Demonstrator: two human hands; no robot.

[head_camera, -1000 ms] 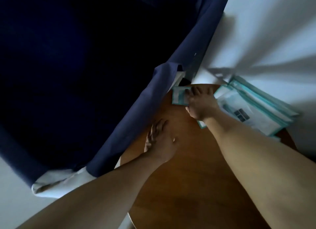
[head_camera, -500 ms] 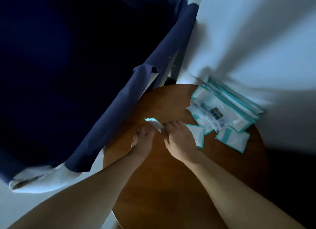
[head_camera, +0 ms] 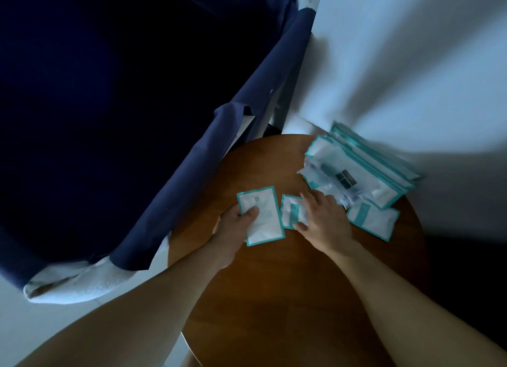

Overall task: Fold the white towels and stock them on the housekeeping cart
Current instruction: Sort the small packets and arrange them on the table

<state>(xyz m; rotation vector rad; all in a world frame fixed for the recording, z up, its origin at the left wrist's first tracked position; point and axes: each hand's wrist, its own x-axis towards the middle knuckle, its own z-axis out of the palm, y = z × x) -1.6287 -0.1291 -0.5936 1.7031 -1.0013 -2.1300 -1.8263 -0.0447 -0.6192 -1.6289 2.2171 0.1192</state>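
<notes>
A dark navy cloth [head_camera: 137, 106] fills the left, and a white towel [head_camera: 76, 287] pokes out from under its lower edge (bunched, not folded), well apart from both hands. On the round wooden table [head_camera: 274, 298] the left hand [head_camera: 236, 227] holds a teal-edged sachet [head_camera: 263, 216], thumb pressed on top and fingers beneath. Just beside it, the right hand [head_camera: 326, 221] lies over a smaller sachet [head_camera: 292, 211], thumb at its near edge; whether it pinches, I cannot tell. Another sachet [head_camera: 373, 220] and a pile of packets [head_camera: 365, 169] sit further right.
</notes>
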